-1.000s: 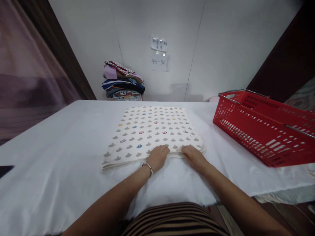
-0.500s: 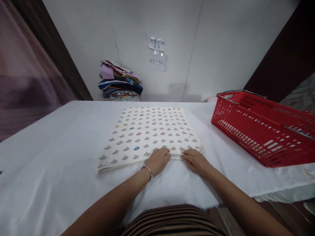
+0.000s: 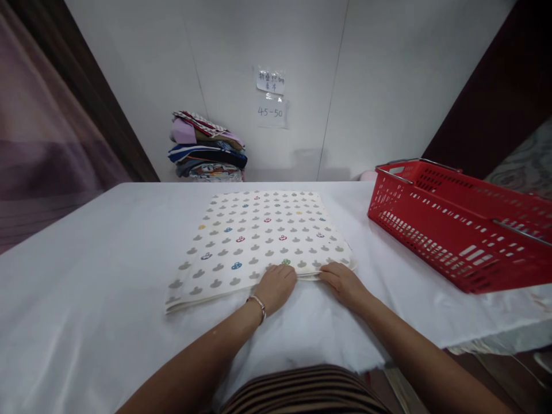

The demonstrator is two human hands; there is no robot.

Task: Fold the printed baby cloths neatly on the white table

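A folded cream cloth (image 3: pixel 259 241) printed with small grey and coloured shapes lies flat in the middle of the white-covered table (image 3: pixel 86 299). My left hand (image 3: pixel 276 286), a thin bracelet on its wrist, rests at the cloth's near edge with fingers curled onto the hem. My right hand (image 3: pixel 342 282) sits just to its right on the same edge, fingers bent and pinching the fabric layers. Both forearms reach in from the bottom of the view.
A red plastic basket (image 3: pixel 457 224) with metal handles stands on the table's right side. A stack of folded clothes (image 3: pixel 207 146) leans against the white back wall under two paper notes (image 3: pixel 271 98). A dark curtain (image 3: pixel 38 126) hangs at left.
Both hands stay on the cloth's near edge. The camera has tilted slightly, so the cloth and hands sit a little lower and further left in view.
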